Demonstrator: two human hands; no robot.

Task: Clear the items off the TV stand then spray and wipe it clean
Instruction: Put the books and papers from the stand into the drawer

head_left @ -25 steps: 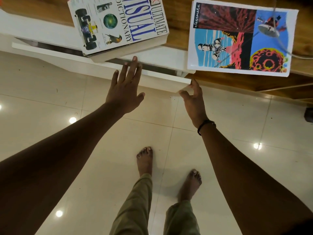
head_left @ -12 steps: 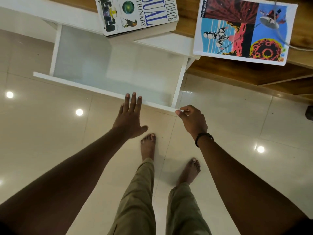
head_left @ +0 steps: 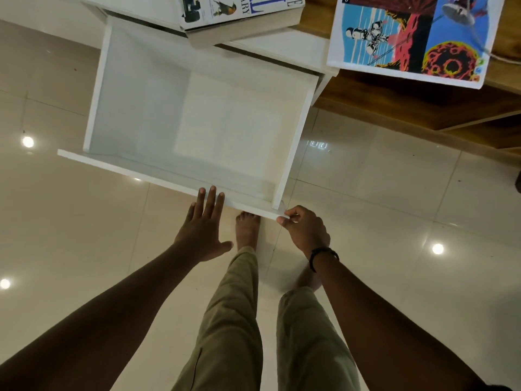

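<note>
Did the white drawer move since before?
Yes. The drawer has slid out of the TV stand, and its front is now far from the dictionary lying on top. The right hand pinches its front corner.

I see a glossy cream tile floor dotted with round light reflections, and a small dark object at the right edge.

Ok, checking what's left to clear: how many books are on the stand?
2. The thick dictionary overhangs the edge above the open drawer; the colourful notebook lies flat to its right. Others may lie beyond the frame's top edge.
</note>
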